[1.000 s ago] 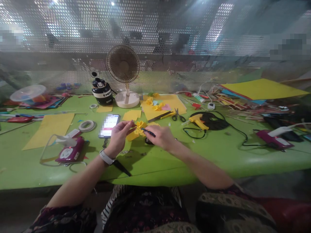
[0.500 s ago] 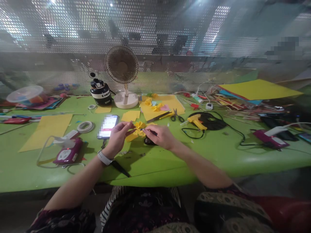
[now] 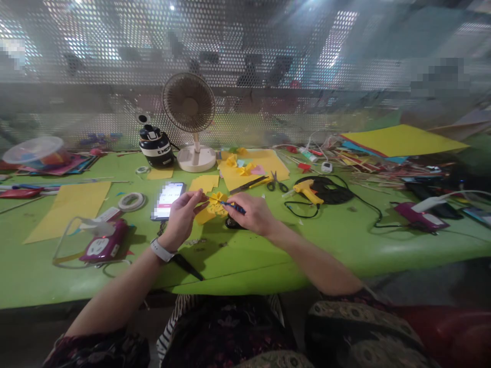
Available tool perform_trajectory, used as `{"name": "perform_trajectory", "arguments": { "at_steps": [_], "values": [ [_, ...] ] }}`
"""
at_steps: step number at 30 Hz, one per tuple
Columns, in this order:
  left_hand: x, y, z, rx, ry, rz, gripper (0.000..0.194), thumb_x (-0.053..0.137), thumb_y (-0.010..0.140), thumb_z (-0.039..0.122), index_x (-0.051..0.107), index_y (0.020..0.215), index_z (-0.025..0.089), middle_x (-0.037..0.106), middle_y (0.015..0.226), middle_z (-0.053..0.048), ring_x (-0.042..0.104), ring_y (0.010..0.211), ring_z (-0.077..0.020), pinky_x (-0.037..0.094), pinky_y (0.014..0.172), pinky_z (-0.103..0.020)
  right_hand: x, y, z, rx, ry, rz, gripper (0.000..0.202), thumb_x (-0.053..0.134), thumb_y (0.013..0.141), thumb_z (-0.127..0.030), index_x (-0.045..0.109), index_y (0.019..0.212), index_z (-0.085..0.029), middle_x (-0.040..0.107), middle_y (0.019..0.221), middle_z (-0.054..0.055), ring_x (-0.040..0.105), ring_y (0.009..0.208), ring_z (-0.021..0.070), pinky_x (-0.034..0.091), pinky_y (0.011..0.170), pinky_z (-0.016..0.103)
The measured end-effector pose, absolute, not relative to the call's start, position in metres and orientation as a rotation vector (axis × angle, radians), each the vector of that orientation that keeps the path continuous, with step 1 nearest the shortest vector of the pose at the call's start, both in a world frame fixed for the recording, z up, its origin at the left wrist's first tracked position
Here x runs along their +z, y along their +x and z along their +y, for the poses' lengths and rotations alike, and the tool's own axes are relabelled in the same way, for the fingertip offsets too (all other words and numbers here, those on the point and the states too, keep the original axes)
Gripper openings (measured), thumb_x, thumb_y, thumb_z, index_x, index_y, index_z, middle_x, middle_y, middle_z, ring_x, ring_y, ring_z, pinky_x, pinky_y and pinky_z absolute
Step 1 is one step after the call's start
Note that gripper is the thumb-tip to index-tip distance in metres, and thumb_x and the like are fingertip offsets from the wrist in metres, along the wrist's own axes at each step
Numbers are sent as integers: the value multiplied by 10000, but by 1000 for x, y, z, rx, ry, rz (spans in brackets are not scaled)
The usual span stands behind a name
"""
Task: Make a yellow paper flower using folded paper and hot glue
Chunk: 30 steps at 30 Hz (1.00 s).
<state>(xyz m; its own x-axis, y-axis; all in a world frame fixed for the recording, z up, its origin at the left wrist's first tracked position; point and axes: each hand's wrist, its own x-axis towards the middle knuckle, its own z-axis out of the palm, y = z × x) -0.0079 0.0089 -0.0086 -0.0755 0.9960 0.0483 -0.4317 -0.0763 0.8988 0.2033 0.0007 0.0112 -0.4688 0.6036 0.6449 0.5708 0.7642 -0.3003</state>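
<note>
My left hand (image 3: 183, 216) is closed in a pinch on a small yellow paper piece, just right of a lit phone (image 3: 169, 198). My right hand (image 3: 253, 213) has its fingers wrapped round a blue pen-like tool (image 3: 238, 208), whose tip points left toward the pinched piece. Behind and between the two hands lies a yellow paper flower (image 3: 218, 202). A black round object (image 3: 231, 223) is partly hidden under my right hand. Small scraps (image 3: 195, 242) lie on the green table in front of my hands.
A fan (image 3: 196, 158) and black bottle (image 3: 156, 148) stand at the back. Scissors (image 3: 275, 183), a yellow glue gun (image 3: 309, 192) and coiled black cable (image 3: 337, 191) lie right. Purple power strips (image 3: 105, 245) sit on both sides; a tape roll (image 3: 131, 201) lies left.
The blue tool in my right hand now shows more of its length and lies flatter. Both hands stay close together; the whole view has shifted slightly.
</note>
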Motion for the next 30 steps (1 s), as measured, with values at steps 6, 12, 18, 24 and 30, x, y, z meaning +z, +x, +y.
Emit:
{"name": "perform_trajectory", "arguments": {
  "at_steps": [6, 12, 18, 24, 30],
  "values": [
    [-9, -9, 8, 1472, 910, 878, 312, 833, 733, 442, 690, 802, 173, 703, 826, -13, 687, 824, -131, 565, 842, -293, 12, 204, 4, 185, -940, -2127, 319, 430, 1032, -392, 639, 918, -180, 712, 822, 69, 635, 713, 155, 417, 645, 255],
    [-8, -8, 8, 1459, 906, 891, 331, 851, 706, 456, 699, 780, 171, 703, 815, -9, 689, 789, -122, 579, 783, -264, 17, 207, 8, 451, -1037, -1970, 304, 442, 1008, -454, 573, 885, -209, 606, 660, 2, 581, 603, 146, 393, 596, 253],
    [-10, -8, 6, 1440, 975, 879, 299, 833, 736, 445, 711, 796, 179, 724, 837, -12, 698, 800, -120, 585, 783, -254, 13, 205, 12, 802, -1067, -1787, 389, 386, 994, -598, 471, 906, -229, 569, 706, -23, 491, 493, 105, 382, 532, 253],
    [-10, -6, -3, 1337, 1123, 862, 284, 824, 751, 441, 733, 825, 183, 739, 799, -25, 701, 750, -133, 591, 797, -289, 23, 201, 2, 912, -1069, -1682, 444, 582, 882, -645, 477, 840, -215, 454, 675, -51, 421, 601, 106, 353, 566, 245],
    [-5, -1, -10, 1236, 1208, 876, 352, 857, 679, 490, 729, 745, 168, 733, 724, -37, 668, 670, -141, 562, 693, -272, 33, 195, -10, 1231, -1050, -1763, 545, 842, 664, -509, 591, 1025, -186, 600, 792, -19, 505, 649, 110, 412, 612, 248]
  ]
}}
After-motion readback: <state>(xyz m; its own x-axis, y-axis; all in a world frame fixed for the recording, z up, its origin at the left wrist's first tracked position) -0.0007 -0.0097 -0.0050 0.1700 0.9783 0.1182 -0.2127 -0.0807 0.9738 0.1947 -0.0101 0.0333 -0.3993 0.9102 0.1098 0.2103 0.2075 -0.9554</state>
